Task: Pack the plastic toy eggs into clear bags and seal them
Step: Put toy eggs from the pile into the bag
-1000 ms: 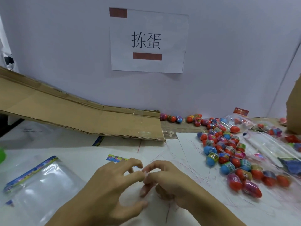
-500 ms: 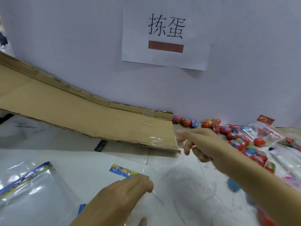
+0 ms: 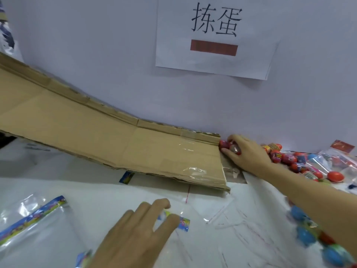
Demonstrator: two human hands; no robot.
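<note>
Gripping toy eggs (image 3: 232,147), right hand (image 3: 249,154); sign (image 3: 215,35) reads 拣蛋

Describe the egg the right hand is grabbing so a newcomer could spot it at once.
Follow the slanted brown cardboard ramp down to its low end at the white wall. There the right hand curls its fingers round a red plastic toy egg. It is the only egg under fingers; the others lie loose further right.

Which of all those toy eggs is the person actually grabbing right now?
The right hand grips the eggs at the cardboard ramp's lower end, against the back wall, leftmost of the scatter. The other eggs lie loose further right, untouched.
</note>
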